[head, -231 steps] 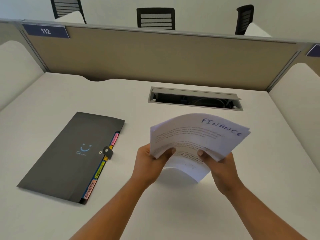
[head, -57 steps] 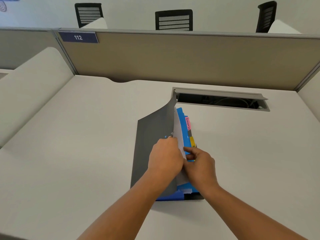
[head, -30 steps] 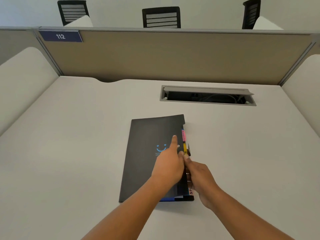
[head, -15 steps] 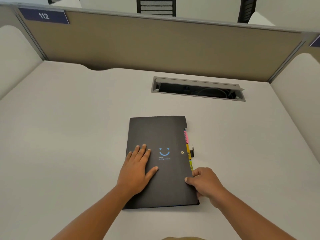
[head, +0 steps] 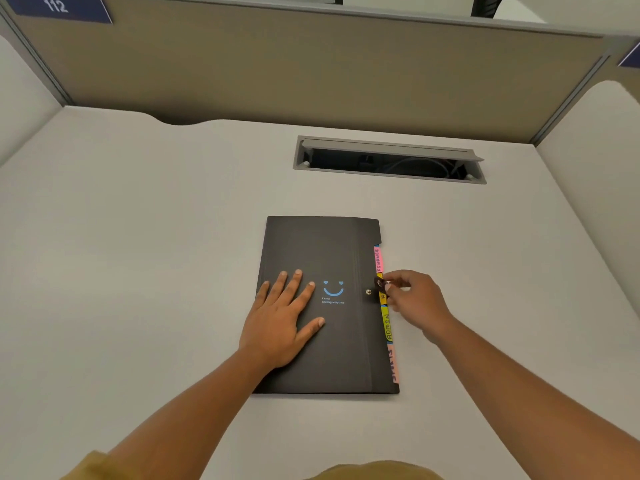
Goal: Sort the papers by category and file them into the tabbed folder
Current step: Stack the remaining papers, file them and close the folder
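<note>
The black tabbed folder [head: 343, 244] lies closed on the desk, a blue smile printed on its cover. Pink, yellow and peach tabs [head: 387, 327] stick out along its right edge. No loose papers are in sight. My left hand [head: 282, 320] rests flat on the cover, fingers spread. My right hand [head: 414, 299] is at the right edge, its fingertips pinching the small black clasp strap [head: 379, 283], which stands just right of the metal snap stud [head: 368, 292] on the cover.
A grey cable hatch [head: 388, 159] stands open in the desk behind the folder. A tan partition [head: 311, 64] with a blue "112" sign [head: 57, 6] closes the back. White side panels flank the desk.
The cover came down over the blue dividers. My left hand flattened on it, and my right hand moved up the right edge from the lower corner to the clasp strap.
</note>
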Available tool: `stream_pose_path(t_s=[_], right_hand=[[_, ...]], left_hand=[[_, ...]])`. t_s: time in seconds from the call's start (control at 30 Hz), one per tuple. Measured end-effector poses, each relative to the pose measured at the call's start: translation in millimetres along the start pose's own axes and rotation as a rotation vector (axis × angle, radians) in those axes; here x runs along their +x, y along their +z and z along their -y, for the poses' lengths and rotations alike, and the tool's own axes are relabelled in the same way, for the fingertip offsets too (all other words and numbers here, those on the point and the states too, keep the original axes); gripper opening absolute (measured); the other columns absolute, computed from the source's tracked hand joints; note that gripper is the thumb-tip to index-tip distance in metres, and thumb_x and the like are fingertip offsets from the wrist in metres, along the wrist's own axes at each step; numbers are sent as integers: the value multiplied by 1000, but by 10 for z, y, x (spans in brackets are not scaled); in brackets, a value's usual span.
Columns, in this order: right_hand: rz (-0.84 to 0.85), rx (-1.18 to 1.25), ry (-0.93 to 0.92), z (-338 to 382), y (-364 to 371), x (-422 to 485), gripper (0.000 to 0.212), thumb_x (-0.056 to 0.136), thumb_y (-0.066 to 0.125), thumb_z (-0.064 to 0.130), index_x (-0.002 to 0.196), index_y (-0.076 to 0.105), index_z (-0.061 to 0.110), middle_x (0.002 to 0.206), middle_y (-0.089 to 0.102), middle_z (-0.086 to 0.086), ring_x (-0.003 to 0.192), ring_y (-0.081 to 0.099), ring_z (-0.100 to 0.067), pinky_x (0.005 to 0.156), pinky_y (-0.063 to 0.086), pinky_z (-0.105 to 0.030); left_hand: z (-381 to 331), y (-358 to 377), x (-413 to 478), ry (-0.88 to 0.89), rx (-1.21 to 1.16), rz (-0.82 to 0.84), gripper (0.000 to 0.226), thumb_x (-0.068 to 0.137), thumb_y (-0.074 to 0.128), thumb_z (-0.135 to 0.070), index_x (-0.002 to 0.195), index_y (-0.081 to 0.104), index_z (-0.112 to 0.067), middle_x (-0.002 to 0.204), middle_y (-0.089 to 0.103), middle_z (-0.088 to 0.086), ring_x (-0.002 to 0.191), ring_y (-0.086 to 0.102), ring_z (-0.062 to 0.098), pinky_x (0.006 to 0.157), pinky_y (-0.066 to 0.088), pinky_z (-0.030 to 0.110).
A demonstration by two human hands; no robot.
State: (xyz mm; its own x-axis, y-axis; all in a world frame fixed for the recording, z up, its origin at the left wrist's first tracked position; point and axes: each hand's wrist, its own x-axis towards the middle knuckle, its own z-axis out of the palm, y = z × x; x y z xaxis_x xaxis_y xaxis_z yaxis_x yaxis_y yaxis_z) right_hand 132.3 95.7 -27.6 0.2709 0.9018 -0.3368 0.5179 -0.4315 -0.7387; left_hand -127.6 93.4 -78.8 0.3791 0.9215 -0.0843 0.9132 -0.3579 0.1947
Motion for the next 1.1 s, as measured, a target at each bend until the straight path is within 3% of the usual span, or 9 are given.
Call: stream_pose_path(t_s=[0.1, 0.23, 0.67, 1.1], right_hand=[[-5, -4, -5, 11, 21, 34, 13, 93, 64, 22, 105, 70, 26, 105, 68, 3, 97, 67, -21, 88, 56, -39], [-35, -96, -52, 21, 74, 47, 24, 88, 71, 28, 109, 71, 17, 102, 63, 5, 95, 56, -12, 80, 40, -24], [-58, -245, 7, 62, 185, 218, 17, 79, 79, 35, 86, 67, 24, 91, 67, 5, 84, 59, -13, 70, 43, -26], [-70, -230, 64, 67, 242, 243, 20, 79, 80, 32, 87, 64, 21, 95, 67, 1, 90, 63, -19, 73, 47, -29]], left_hand=[[-3, 10, -1, 1, 8, -10, 73, 91, 12, -73, 154, 7, -37, 162, -2, -8, 150, -5, 17, 121, -1, 40], [-3, 20, -5, 2, 9, -20, 72, 91, 12, -73, 154, 9, -37, 163, 0, -7, 150, -4, 17, 121, 1, 41], [-12, 7, 0, -7, 26, -15, 71, 91, 12, -72, 153, 6, -38, 162, -4, -9, 150, -7, 16, 122, -1, 40], [-30, -24, -3, -16, 4, 3, 71, 91, 13, -72, 153, 8, -38, 162, -2, -8, 150, -6, 16, 121, -1, 40]])
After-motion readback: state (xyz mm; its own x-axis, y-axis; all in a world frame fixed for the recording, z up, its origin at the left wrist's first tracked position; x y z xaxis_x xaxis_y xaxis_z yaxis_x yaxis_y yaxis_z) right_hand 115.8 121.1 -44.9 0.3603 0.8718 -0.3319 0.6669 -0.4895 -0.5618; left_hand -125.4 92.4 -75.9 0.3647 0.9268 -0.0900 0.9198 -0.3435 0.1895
